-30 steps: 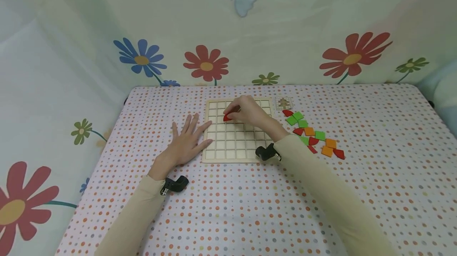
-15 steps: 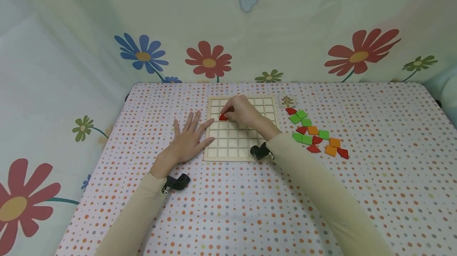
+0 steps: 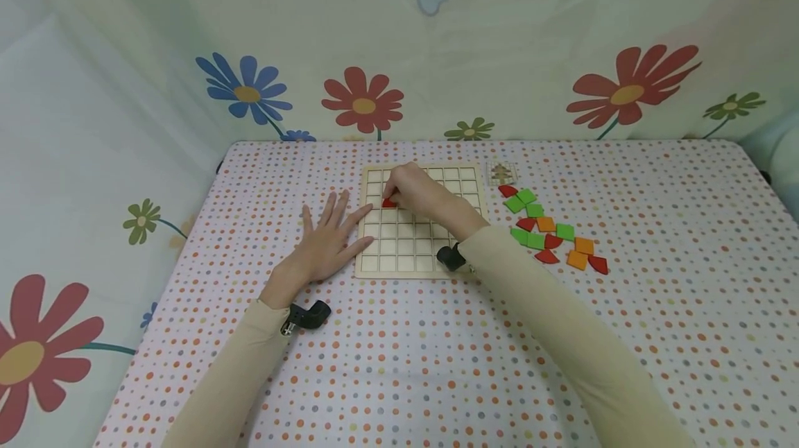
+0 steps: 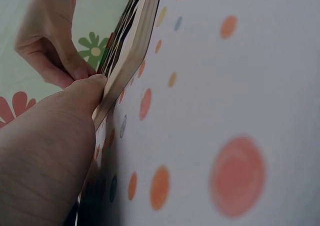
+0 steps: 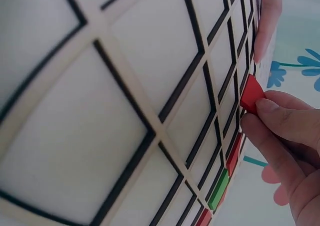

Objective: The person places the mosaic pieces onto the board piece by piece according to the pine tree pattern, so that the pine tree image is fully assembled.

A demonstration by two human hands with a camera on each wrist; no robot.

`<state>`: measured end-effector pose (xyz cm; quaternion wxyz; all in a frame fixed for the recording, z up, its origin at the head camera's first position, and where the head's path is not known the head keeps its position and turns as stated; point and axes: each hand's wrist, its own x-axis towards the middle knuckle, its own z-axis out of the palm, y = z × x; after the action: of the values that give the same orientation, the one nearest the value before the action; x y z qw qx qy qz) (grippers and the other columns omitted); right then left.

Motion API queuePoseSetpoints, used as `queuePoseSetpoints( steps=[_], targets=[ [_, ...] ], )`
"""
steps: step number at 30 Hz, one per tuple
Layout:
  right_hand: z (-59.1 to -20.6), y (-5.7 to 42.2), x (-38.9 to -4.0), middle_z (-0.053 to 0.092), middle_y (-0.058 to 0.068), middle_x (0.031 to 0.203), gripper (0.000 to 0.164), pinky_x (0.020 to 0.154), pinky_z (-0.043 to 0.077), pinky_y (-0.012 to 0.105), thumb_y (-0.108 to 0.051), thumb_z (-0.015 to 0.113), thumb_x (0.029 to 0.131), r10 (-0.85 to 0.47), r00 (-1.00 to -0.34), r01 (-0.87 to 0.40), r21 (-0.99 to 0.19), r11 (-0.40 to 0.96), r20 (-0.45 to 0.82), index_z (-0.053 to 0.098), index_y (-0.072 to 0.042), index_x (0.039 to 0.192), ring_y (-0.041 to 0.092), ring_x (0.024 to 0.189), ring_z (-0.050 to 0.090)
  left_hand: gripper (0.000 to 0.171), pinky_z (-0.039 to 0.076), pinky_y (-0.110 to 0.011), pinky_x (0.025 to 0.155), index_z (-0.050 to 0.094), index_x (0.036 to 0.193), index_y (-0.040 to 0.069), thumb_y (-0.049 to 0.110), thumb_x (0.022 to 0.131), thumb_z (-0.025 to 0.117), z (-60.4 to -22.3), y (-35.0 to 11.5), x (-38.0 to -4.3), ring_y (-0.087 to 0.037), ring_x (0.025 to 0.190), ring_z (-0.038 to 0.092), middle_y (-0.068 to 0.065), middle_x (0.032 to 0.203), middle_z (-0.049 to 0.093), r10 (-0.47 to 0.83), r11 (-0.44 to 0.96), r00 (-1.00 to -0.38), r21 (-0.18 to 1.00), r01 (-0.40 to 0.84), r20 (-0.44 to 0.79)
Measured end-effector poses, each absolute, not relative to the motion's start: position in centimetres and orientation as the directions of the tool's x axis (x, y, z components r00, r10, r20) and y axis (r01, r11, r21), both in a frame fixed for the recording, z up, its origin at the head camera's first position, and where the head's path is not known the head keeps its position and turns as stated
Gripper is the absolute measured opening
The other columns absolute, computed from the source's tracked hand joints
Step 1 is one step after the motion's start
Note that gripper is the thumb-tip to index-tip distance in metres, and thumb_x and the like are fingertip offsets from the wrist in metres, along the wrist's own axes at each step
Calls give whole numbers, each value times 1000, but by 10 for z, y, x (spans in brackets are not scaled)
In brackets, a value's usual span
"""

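Observation:
My right hand (image 3: 419, 191) pinches a red quarter-round tile (image 5: 252, 93) between thumb and fingertips, low over the upper left part of a pale wooden grid board (image 3: 406, 264). In the right wrist view the tile stands tilted at the grid. Beyond it, a green tile (image 5: 218, 189) and red tiles (image 5: 233, 154) sit in the board's cells; the hand hides these in the head view. My left hand (image 3: 321, 248) rests with fingers spread at the board's left edge, its thumb (image 4: 92, 88) touching the rim.
Right of the board lie several loose tiles: green squares (image 3: 564, 232), orange squares (image 3: 577, 259) and red quarter-rounds (image 3: 598, 265). A small card with a tree pattern (image 3: 501, 173) lies by the board's upper right corner. A dotted cloth (image 3: 399, 365) covers the table.
My right hand has carried the red tile a little left across the board and lowered it towards the cells. The left hand has stayed at the board's edge. The head view has shifted slightly.

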<state>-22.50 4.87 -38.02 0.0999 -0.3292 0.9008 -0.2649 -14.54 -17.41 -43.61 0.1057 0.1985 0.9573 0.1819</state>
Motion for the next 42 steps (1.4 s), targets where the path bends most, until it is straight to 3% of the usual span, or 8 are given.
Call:
queuePoseSetpoints(
  steps=[7, 26, 34, 42],
  targets=[
    [-377, 45, -224, 75, 21, 115, 16, 92, 59, 34, 8, 67, 98, -647, -760, -541, -491, 683, -63, 79, 7, 109, 31, 111, 71, 68, -16, -77, 114, 24, 169, 27, 54, 110, 43, -436, -175, -146, -37, 160, -13, -18, 175, -5, 420, 855, -899, 386, 346, -126],
    [-375, 44, -221, 71, 21, 116, 21, 96, 57, 36, 12, 62, 98, -702, -709, -628, -387, 675, -75, 78, 7, 112, 33, 116, 66, 68, -19, -74, 115, 23, 169, 28, 55, 109, 42, -436, -175, -145, -34, 160, -15, -15, 175, -8, 411, 861, -901, 382, 335, -137],
    [-374, 51, -223, 72, 20, 110, 18, 90, 57, 36, 6, 64, 100, -724, -685, -627, -444, 640, -77, 79, 7, 111, 30, 106, 67, 69, -16, -77, 114, 21, 169, 28, 52, 109, 45, -439, -174, -146, -36, 160, -15, -17, 175, -8, 421, 859, -899, 374, 350, -124],
    [-363, 83, -206, 73, 20, 120, 23, 95, 56, 42, 4, 63, 101, -709, -705, -597, -522, 609, -20, 75, 6, 120, 32, 110, 69, 69, -16, -77, 114, 21, 169, 27, 53, 110, 44, -435, -173, -146, -36, 160, -15, -17, 175, -8, 417, 863, -898, 370, 344, -138]
  ],
)
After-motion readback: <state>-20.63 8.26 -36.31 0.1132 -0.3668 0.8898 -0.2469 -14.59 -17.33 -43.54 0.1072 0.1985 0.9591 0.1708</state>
